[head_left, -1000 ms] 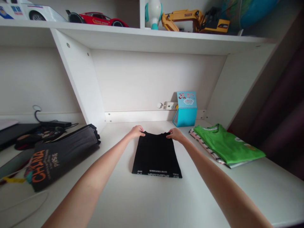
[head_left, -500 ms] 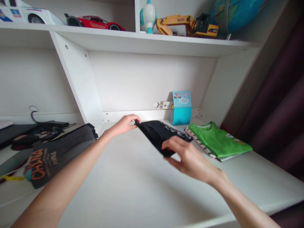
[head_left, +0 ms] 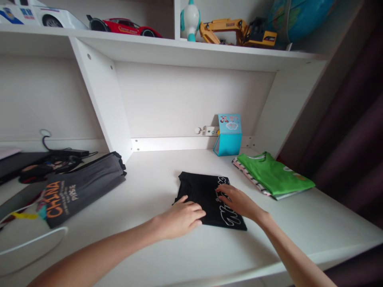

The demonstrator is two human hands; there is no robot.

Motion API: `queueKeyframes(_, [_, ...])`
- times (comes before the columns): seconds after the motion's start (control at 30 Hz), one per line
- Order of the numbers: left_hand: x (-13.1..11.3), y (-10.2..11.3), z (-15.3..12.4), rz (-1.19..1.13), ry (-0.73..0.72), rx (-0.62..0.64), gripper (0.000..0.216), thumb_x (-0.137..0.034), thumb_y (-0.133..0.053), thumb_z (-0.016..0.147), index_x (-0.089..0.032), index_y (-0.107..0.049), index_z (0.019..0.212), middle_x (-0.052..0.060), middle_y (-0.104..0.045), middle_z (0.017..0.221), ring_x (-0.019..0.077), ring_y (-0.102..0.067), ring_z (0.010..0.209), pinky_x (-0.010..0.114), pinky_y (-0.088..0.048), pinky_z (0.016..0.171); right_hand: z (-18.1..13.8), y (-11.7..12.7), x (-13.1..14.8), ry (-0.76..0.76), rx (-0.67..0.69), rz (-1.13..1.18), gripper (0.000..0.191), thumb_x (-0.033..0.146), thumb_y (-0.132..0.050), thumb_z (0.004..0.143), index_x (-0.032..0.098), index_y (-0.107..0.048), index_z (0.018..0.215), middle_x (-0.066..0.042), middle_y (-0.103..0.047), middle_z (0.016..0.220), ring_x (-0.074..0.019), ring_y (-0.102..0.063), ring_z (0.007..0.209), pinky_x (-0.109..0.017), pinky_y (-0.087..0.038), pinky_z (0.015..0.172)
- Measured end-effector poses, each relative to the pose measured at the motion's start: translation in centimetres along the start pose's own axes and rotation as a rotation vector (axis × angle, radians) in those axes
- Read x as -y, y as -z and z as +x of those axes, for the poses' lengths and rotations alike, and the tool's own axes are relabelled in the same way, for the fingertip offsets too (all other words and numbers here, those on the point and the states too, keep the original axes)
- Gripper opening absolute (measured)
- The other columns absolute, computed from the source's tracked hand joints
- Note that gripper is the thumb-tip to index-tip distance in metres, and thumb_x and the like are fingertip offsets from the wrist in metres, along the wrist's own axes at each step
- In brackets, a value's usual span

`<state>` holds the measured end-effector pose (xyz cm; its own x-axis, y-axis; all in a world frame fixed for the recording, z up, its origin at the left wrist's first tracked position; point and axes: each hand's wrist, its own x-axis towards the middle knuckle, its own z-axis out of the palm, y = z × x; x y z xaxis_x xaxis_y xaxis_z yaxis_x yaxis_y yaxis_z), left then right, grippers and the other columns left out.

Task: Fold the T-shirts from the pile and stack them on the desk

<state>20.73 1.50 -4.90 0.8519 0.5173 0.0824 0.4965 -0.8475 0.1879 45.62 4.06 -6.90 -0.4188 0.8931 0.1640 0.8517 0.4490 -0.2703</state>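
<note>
A folded black T-shirt (head_left: 199, 185) with white lettering lies flat on the white desk, its neckline towards the left. My left hand (head_left: 184, 217) rests on its near left part, fingers stretched out and holding nothing. On the lettering at the shirt's right side lies my right hand (head_left: 235, 201), its fingers slightly bent and apart. To the right is a folded green T-shirt (head_left: 269, 173) on top of other folded clothes. A grey garment (head_left: 86, 187) with orange "CHINA" print sits at the left.
A blue desk calendar (head_left: 229, 137) stands at the back beside a power strip (head_left: 211, 130). Cables and dark items (head_left: 56, 163) lie at the far left. Overhead, a shelf (head_left: 191, 50) holds a red toy car (head_left: 125, 28), a toy excavator (head_left: 239, 32) and a globe (head_left: 302, 18).
The black T-shirt, held up by both hands before, now lies flat on the desk. My hands have let go of its edges and rest on top, the left one nearer to me.
</note>
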Motion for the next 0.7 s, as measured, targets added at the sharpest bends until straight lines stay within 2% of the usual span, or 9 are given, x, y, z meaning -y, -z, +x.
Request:
queueKeyframes(0.13, [4.9, -0.5, -0.2, 0.054, 0.207, -0.069, 0.032, -0.027, -0.036, 0.092, -0.022, -0.056, 0.117, 0.008, -0.058, 0.122, 0.0260, -0.048, 0.117, 0.053, -0.018, 0.104, -1.9, -1.2, 3.3, -0.106, -0.052, -0.240, 0.026, 0.025, -0.042, 0.088, 0.017, -0.062, 0.102, -0.013, -0.061, 0.098, -0.0262, -0.058, 0.092, -0.038, -0.048, 0.078])
queueKeyframes(0.23, [7.7, -0.4, -0.3, 0.045, 0.398, -0.037, 0.043, -0.034, -0.028, 0.093, -0.019, -0.045, 0.130, 0.014, -0.039, 0.140, 0.0298, -0.029, 0.131, 0.057, -0.020, 0.102, -2.5, -2.0, 4.9, -0.082, -0.104, -0.230, 0.031, 0.029, -0.043, 0.088, 0.019, -0.059, 0.113, -0.013, -0.059, 0.109, -0.0264, -0.056, 0.101, -0.039, -0.048, 0.083])
queueKeyframes(0.33, [8.2, -0.6, -0.5, -0.007, 0.486, -0.007, 0.060, -0.051, -0.021, 0.091, -0.018, -0.026, 0.141, 0.016, -0.018, 0.148, 0.0286, -0.012, 0.137, 0.057, -0.016, 0.103, -2.3, -2.6, 4.7, -0.104, -0.123, -0.146, 0.049, 0.040, -0.035, 0.092, 0.021, -0.037, 0.137, -0.012, -0.037, 0.140, -0.0277, -0.034, 0.128, -0.045, -0.037, 0.098])
queueKeyframes(0.4, [7.8, -0.9, -0.5, -0.031, 0.479, 0.046, 0.072, -0.060, -0.022, 0.087, -0.017, -0.015, 0.144, 0.016, -0.009, 0.149, 0.0285, -0.005, 0.137, 0.057, -0.012, 0.105, -2.0, -2.8, 4.1, -0.159, -0.033, -0.091, 0.056, 0.047, -0.028, 0.092, 0.023, -0.023, 0.143, -0.009, -0.022, 0.148, -0.0269, -0.019, 0.135, -0.049, -0.029, 0.103])
queueKeyframes(0.47, [7.6, -1.2, -0.5, -0.046, 0.464, 0.114, 0.076, -0.063, -0.023, 0.085, -0.017, -0.011, 0.144, 0.016, -0.005, 0.150, 0.0293, -0.003, 0.137, 0.058, -0.010, 0.104, -1.7, -3.0, 3.6, -0.195, 0.079, -0.048, 0.058, 0.050, -0.024, 0.092, 0.023, -0.017, 0.144, -0.008, -0.018, 0.149, -0.0252, -0.013, 0.137, -0.050, -0.024, 0.105])
queueKeyframes(0.53, [7.7, -1.4, -0.3, -0.044, 0.468, 0.134, 0.072, -0.061, -0.022, 0.087, -0.018, -0.013, 0.144, 0.015, -0.003, 0.150, 0.0299, -0.004, 0.137, 0.059, -0.011, 0.103, -1.5, -2.9, 3.2, -0.210, 0.145, -0.025, 0.060, 0.052, -0.022, 0.092, 0.022, -0.016, 0.144, -0.007, -0.016, 0.150, -0.0244, -0.010, 0.137, -0.050, -0.021, 0.106])
queueKeyframes(0.6, [8.0, -1.4, -0.2, -0.015, 0.510, 0.091, 0.067, -0.057, -0.021, 0.089, -0.018, -0.017, 0.143, 0.015, -0.008, 0.150, 0.0308, -0.009, 0.137, 0.056, -0.015, 0.104, -1.3, -2.7, 2.9, -0.214, 0.163, -0.002, 0.062, 0.053, -0.023, 0.091, 0.022, -0.015, 0.144, -0.006, -0.016, 0.150, -0.0245, -0.010, 0.137, -0.050, -0.020, 0.106])
queueKeyframes(0.63, [8.0, -1.3, -0.1, 0.012, 0.548, 0.055, 0.066, -0.054, -0.023, 0.089, -0.015, -0.021, 0.142, 0.018, -0.015, 0.149, 0.0316, -0.014, 0.136, 0.053, -0.020, 0.103, -1.2, -2.6, 2.7, -0.230, 0.150, 0.001, 0.062, 0.052, -0.025, 0.091, 0.020, -0.017, 0.144, -0.007, -0.018, 0.149, -0.0250, -0.013, 0.137, -0.050, -0.021, 0.106])
queueKeyframes(0.7, [7.7, -1.1, 0.0, 0.073, 0.628, -0.018, 0.062, -0.047, -0.029, 0.090, -0.009, -0.031, 0.138, 0.021, -0.037, 0.139, 0.0327, -0.030, 0.129, 0.046, -0.031, 0.099, -0.7, -2.3, 2.1, -0.305, 0.072, -0.025, 0.058, 0.045, -0.031, 0.091, 0.016, -0.026, 0.141, -0.013, -0.032, 0.143, -0.0265, -0.026, 0.133, -0.045, -0.027, 0.104])
